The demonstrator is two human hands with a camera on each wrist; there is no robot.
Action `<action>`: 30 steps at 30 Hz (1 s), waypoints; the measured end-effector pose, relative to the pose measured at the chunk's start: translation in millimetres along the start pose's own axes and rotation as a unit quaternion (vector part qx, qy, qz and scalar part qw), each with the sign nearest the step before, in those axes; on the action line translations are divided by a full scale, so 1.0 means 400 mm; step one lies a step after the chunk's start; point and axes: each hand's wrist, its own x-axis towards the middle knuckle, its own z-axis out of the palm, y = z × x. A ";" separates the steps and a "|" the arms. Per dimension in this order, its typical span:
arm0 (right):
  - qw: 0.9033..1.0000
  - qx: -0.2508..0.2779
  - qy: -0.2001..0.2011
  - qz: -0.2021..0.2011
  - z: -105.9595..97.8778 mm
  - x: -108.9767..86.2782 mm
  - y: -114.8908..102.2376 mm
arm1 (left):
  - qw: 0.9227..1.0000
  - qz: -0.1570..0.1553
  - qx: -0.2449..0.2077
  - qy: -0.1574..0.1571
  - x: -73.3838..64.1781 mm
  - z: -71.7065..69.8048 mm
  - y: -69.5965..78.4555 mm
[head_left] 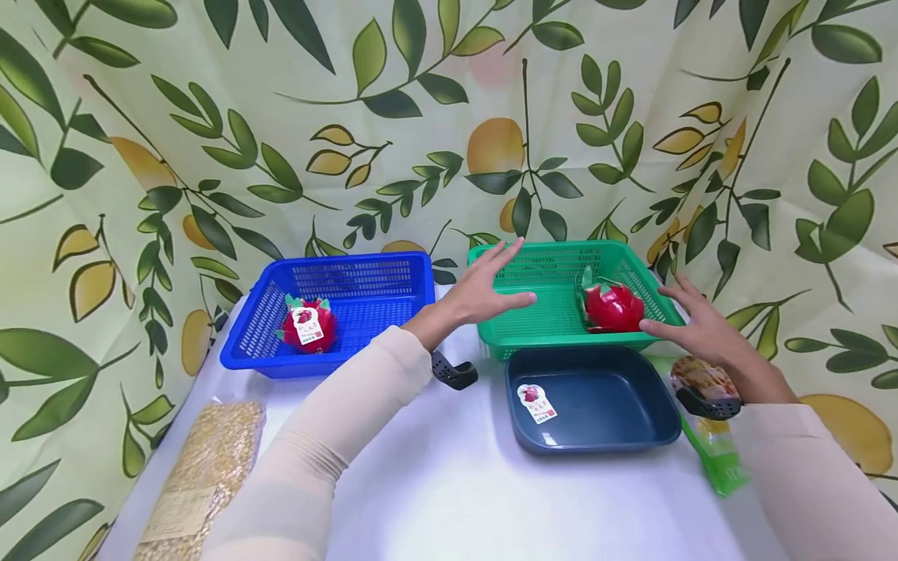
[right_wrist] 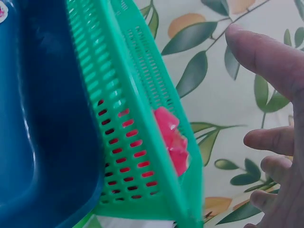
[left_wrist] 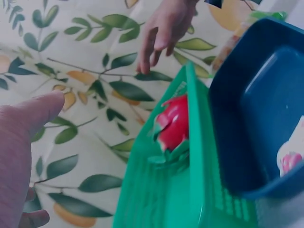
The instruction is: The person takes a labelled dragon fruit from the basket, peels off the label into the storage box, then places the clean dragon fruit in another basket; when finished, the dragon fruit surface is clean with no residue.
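Observation:
Over the left part of a green basket (head_left: pixel 540 340), my left hand (head_left: pixel 477 292) is held with thumb and fingers spread, holding nothing. My right hand (head_left: pixel 694 323) hovers by the basket's right end, fingers apart and likewise holding nothing. A red dragon fruit (head_left: pixel 613 308) with green leafy tips lies inside the basket at the right, between the two hands. In the right wrist view, part of this dragon fruit (right_wrist: pixel 172 142) shows above the rim and red shows through the slots. Both the left thumb (left_wrist: pixel 42 111) and the right thumb (right_wrist: pixel 261 57) are extended.
A blue basket (head_left: pixel 245 343) at the left contains another dragon fruit (head_left: pixel 321 323) bearing a white sticker. In front of the green basket stands a dark blue tub (head_left: pixel 596 405) with a sticker (head_left: pixel 536 403) inside. Bagged grains (head_left: pixel 210 460) lie front left; a green-edged packet (head_left: pixel 722 463) lies right.

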 end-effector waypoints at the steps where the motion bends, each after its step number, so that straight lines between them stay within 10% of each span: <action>1: 1.000 -0.001 0.002 -0.001 -0.003 -0.002 -0.005 | 1.000 0.000 0.005 0.006 -0.010 -0.011 -0.002; 30: 0.995 -0.035 0.043 -0.084 -0.006 -0.020 -0.206 | 0.980 -0.103 0.102 0.136 -0.314 -0.257 -0.124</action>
